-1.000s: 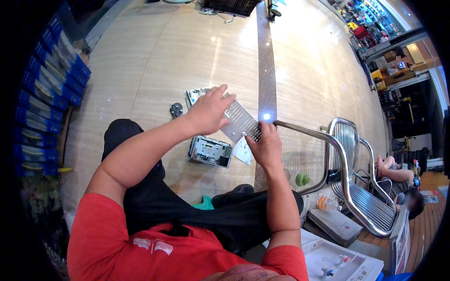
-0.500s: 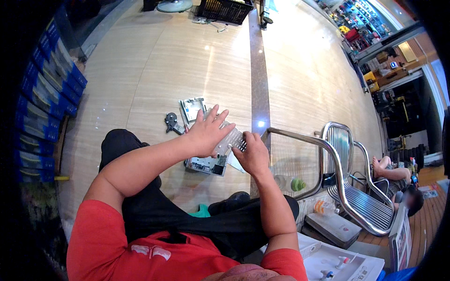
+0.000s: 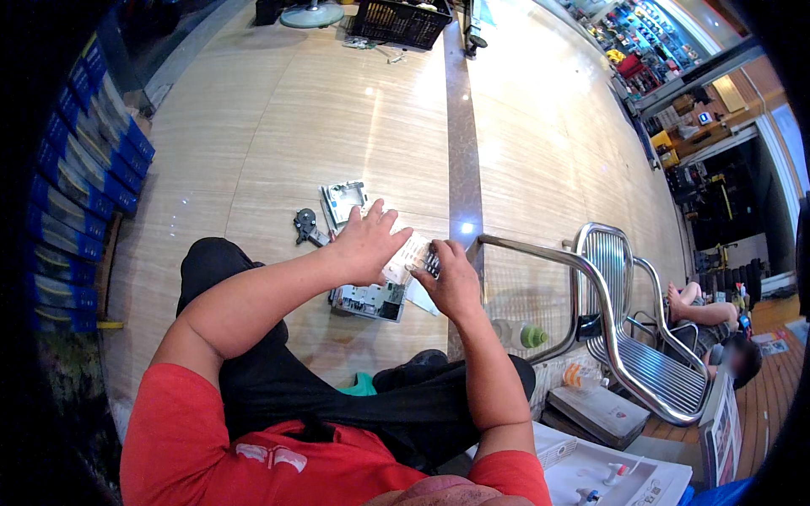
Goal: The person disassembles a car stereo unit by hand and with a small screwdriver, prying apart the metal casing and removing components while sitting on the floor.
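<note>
A perforated metal plate is tilted under my hands and catches the light. My left hand lies against its left part with fingers spread, hiding much of it. At its right edge my right hand grips the plate between thumb and fingers. Just below sits a light grey housing with parts inside, partly covered by my left hand. Beyond the left hand stands a white, frame-like plastic part. A black part with a round head and a short arm rests on the floor beside it.
A chrome-framed chair stands to the right, near a green-capped bottle. Blue boxes are stacked at the left. A black crate is at the far side. Another person's bare leg shows beyond the chair.
The plate has tilted and shifted slightly left, and now looks brighter. My right hand has moved a little left with it; the left hand has dropped slightly, still spread.
</note>
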`<state>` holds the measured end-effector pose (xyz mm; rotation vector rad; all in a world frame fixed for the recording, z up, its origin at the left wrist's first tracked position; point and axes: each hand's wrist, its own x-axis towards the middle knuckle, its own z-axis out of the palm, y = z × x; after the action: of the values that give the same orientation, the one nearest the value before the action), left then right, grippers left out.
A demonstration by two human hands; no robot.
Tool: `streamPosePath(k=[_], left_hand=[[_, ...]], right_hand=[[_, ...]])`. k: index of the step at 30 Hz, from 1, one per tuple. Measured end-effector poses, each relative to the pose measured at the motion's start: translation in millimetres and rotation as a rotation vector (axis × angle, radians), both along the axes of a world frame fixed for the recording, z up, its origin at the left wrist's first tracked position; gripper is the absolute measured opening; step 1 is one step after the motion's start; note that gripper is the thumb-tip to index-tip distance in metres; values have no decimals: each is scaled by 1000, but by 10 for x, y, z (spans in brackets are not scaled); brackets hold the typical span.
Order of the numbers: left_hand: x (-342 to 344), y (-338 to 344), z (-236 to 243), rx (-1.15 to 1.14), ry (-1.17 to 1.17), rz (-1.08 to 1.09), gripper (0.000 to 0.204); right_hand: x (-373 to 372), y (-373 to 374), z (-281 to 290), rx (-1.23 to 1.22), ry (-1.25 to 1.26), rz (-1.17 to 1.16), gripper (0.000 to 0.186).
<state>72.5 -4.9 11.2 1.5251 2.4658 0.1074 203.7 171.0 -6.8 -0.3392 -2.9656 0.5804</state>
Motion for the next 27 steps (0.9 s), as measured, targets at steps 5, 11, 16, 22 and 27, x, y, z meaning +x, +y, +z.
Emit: streamPosePath(k=[5, 11, 16, 22, 27], left_hand=[[-52, 3, 28, -18, -22, 48, 95], [-52, 0, -2, 3, -20, 71, 92], [-51, 15, 25, 2, -39, 61, 89], [-47, -5, 26, 43, -62, 41, 88], [-43, 1, 92, 49, -135, 23, 90]], right_hand=[[22, 35, -11, 42, 121, -4, 61], [32, 57, 33, 26, 141, -45, 56], [39, 26, 107, -20, 19, -67, 62], [29, 4, 134, 19, -82, -55, 70], [20, 22, 103, -12, -104, -70, 73]])
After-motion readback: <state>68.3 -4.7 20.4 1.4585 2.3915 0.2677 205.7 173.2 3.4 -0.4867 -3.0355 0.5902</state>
